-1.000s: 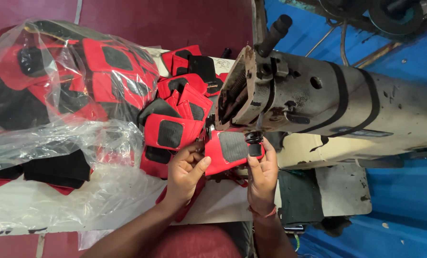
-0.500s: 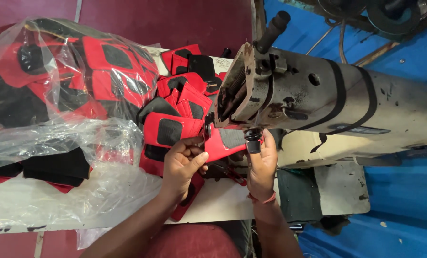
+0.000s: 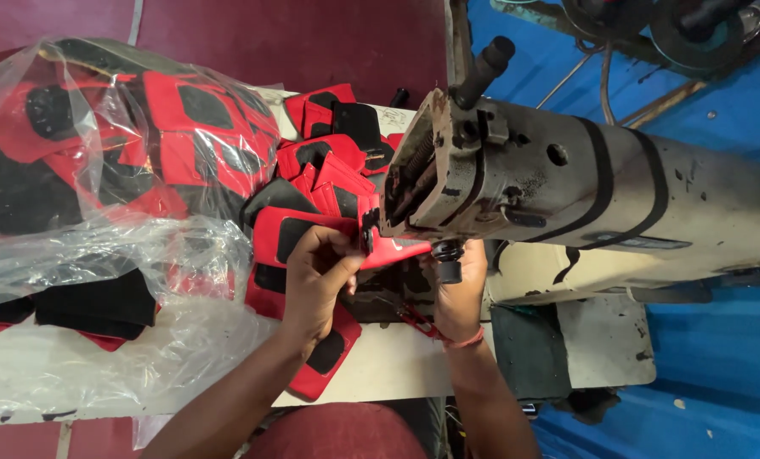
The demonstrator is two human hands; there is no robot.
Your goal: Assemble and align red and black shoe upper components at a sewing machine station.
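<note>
Both hands, left hand [image 3: 316,272] and right hand [image 3: 458,285], now hold the red fabric piece [image 3: 393,246] higher, tucked under the sewing machine head [image 3: 448,170].

Your right hand [image 3: 458,293] and the red piece [image 3: 393,248] partly vanish under the sewing machine head [image 3: 567,200], its right end cropped.

The sewing machine head [image 3: 567,195] is painted metal, cream and matt, its faceplate chipped, grimy and rusted (oil-dark around the screws). The red pieces [image 3: 312,161] look like soft matt cloth with black patches. The plastic bag [image 3: 99,221] is thin, clear and glossy, heavily crinkled. The tabletop [image 3: 397,365] is smooth, pale and dull.
</note>
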